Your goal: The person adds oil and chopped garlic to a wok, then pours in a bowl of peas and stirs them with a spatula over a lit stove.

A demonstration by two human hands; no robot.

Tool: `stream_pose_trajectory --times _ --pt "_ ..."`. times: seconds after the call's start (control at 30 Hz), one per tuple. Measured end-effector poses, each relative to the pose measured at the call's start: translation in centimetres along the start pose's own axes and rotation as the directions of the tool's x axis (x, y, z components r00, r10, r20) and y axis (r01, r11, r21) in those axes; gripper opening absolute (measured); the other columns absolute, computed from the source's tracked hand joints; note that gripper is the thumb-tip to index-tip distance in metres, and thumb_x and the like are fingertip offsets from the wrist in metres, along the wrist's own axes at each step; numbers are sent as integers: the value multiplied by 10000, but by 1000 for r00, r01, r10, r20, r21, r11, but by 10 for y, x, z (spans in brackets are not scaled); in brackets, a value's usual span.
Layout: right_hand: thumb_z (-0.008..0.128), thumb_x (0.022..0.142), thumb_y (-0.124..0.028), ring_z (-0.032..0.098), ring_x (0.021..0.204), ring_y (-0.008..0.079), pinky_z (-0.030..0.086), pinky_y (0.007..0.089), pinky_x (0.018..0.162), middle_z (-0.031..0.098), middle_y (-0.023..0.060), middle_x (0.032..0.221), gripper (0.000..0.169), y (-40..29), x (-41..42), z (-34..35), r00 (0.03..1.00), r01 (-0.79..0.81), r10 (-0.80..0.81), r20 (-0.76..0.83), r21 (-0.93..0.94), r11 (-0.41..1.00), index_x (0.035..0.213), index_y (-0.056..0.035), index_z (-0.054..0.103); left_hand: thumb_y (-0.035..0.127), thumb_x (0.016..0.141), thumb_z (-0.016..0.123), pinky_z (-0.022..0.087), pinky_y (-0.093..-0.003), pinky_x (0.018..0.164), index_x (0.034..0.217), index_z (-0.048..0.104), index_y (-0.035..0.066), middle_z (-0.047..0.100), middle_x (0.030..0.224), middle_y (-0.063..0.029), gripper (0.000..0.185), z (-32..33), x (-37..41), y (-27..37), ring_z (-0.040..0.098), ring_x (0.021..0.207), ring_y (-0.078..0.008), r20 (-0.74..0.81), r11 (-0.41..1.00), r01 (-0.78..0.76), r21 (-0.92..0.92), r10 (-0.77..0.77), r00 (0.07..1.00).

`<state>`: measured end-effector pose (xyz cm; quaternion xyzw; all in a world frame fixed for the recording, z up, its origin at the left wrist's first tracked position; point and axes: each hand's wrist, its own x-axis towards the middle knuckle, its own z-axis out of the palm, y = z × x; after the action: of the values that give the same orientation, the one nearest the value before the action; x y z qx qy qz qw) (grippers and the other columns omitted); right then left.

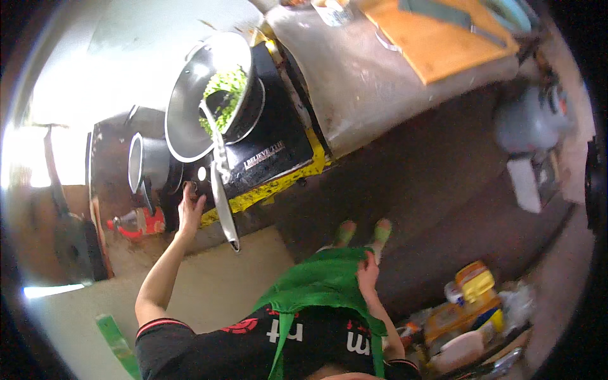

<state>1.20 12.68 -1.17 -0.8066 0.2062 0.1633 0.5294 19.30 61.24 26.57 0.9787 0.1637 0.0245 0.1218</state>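
Note:
My left hand (191, 209) is at the front left of the black gas stove (289, 142), its thumb and fingers around a dark knob (189, 188). Beside it a deep wok (183, 118), which looks tilted in this view, holds chopped green vegetables (228, 85). A metal utensil (212, 118) with a dark head lies in the vegetables, its shaft over the rim; the wok's long metal handle (223, 204) points towards me. My right hand (368, 273) is low at the edge of my green apron (318, 275), fingers bent; whether it grips the cloth is unclear.
Left of the wok stand a small saucepan (154, 164) and a red-capped bottle (142, 222). On the metal counter (346, 95) a cleaver (437, 13) lies on a wooden cutting board (427, 52). Packages (475, 285) sit at lower right, a grey container (527, 118) at far right.

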Motion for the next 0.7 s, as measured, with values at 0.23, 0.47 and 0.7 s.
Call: stream_pose_trajectory --times 0.23,0.47,0.7 --pt "504 921 -43 569 519 101 453 264 471 588 58 735 253 -337 100 -97 831 351 -486 270 423 836 1173 -67 502 299 931 572 535 -340 492 1066 561 -32 659 897 -127 358 32 -194 -5 681 646 -233 680 521 762 -386 -397 616" --pt "556 930 -291 603 529 165 491 287 477 614 108 721 430 -542 91 -36 610 662 -514 603 -32 749 1222 -32 378 518 946 453 547 -349 657 1199 496 -14 644 1040 -143 591 26 -159 100 675 794 -239 723 -40 725 -687 -135 678" --pt "532 721 -103 608 883 457 472 543 803 628 272 919 670 -563 93 18 579 812 -490 651 -517 272 1353 -84 309 560 950 375 520 -376 707 1206 455 21 625 920 -119 602 6 -49 187 631 746 -232 434 -424 543 -725 331 838"
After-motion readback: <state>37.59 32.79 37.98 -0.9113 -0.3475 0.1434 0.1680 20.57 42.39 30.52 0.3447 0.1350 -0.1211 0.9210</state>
